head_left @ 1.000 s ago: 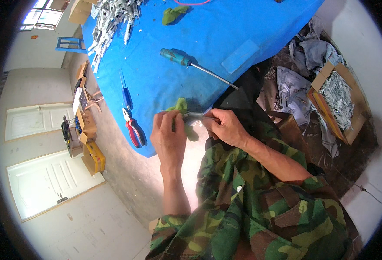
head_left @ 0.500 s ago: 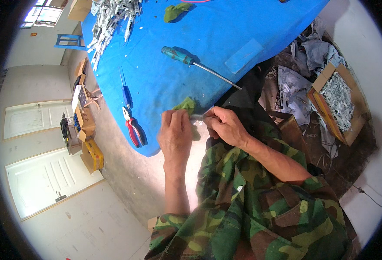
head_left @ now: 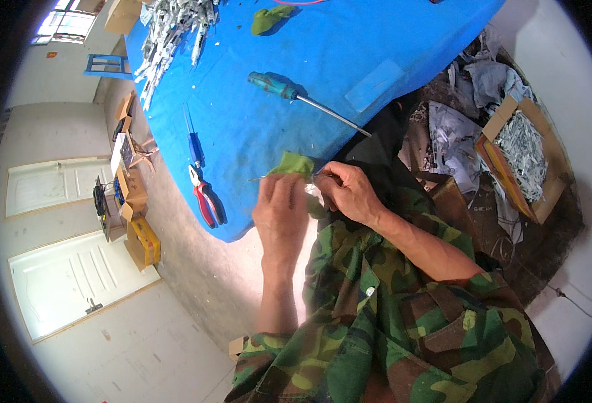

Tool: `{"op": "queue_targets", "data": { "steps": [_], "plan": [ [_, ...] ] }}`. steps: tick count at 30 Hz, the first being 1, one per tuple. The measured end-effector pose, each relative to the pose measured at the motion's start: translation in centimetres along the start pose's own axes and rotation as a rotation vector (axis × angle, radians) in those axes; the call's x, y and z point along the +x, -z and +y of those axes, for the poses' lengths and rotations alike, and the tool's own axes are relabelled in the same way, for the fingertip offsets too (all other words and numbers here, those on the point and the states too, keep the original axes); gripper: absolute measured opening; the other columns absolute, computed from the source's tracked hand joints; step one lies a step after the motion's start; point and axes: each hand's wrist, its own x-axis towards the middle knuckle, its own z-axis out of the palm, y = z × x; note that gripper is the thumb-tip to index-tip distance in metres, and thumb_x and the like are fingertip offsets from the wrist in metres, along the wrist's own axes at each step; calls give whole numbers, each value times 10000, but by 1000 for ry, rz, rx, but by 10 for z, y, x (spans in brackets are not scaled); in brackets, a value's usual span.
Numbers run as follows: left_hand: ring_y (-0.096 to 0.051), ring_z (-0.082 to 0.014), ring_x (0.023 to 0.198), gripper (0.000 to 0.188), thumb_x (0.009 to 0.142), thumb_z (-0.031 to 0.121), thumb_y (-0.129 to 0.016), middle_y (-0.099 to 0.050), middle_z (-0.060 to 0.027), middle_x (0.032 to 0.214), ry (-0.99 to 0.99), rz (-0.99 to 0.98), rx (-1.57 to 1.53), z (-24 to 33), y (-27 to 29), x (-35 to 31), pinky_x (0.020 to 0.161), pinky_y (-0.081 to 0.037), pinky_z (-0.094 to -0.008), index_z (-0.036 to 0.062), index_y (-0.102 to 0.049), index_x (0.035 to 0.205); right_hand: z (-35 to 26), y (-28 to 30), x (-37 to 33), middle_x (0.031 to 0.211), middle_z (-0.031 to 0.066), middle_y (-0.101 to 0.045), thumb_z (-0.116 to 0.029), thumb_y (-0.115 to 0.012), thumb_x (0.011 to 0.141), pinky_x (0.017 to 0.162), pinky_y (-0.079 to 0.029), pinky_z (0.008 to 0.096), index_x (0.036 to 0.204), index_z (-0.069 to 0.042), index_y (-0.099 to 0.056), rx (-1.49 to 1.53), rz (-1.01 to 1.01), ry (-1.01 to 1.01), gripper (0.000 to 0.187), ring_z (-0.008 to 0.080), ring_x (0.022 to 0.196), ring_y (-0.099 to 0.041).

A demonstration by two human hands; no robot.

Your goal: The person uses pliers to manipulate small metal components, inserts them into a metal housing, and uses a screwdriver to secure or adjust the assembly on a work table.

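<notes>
From where I stand, the broad worktop draped in bright blue cloth comes to a corner just in front of the worker, with the long screwdriver with a teal handle and steel shaft lying within reach beyond the hands. The two hands are near each other at that corner: the left hand is closed on a crumpled, olive-green rag, and the right hand pinches the end of a slender, shiny metal piece that lies between them. To rub it well, I'd anchor the piece firmly in the right hand, wrap the rag right round it, and draw the left straight along its length with even pressure, keeping fingertips behind cloth at any edges. The left hand is blurred, and its fingers cover most of the rag and metal, so the piece's shape is lost to me. A thin grey tip pokes out on the left; it may belong to the same piece, but I can't be sure.
</notes>
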Motion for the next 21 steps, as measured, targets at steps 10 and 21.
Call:
{"op": "queue_targets", "data": {
  "steps": [10,21],
  "plan": [
    [-712,-356,908,79,933,39,-726,-701,-141,1047,-29,-58,105,2,-4,-3,764,-575,-424,30,-730,1011,1,0,-1,693,66,-644,-175,-639,994,595,-489,337,898,11,-665,-38,12,-10,211,126,620,-596],
    [-713,-327,895,75,931,20,-728,-709,-152,1012,83,36,100,-23,6,5,762,-565,-402,13,-739,1004,6,0,0,681,63,-666,-175,-637,992,596,-499,336,884,13,-666,-43,-6,52,218,129,628,-633]
  ]
}}
